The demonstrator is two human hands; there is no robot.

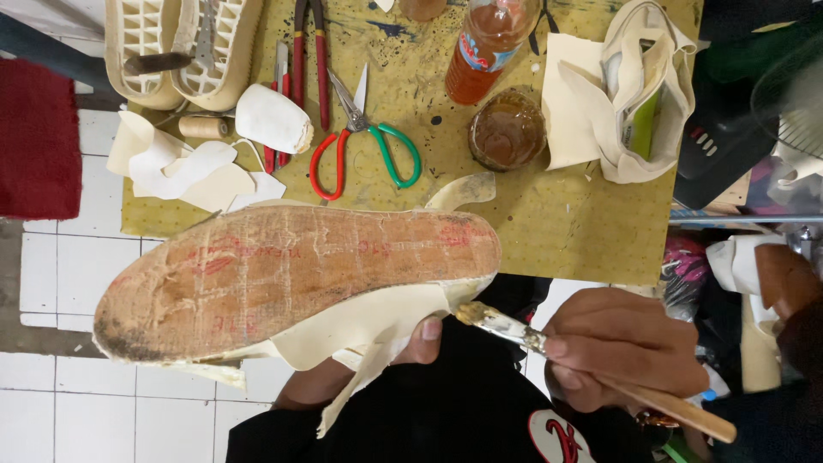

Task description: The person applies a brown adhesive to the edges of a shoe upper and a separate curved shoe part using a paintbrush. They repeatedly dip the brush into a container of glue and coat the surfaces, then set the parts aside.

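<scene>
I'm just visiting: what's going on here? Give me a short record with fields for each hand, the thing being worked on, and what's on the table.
Left hand: holds the shoe from below, thumb on its cream upper edge.
Right hand: grips a wooden-handled brush, bristle tip close to the shoe's edge.
Shoe: sole side up, brown insole board with loose cream fabric round it.
Table: yellow-green, stained.
On the table: red-and-green scissors, jar of brown glue, orange bottle, cream soles, thread spool, red pliers.
</scene>
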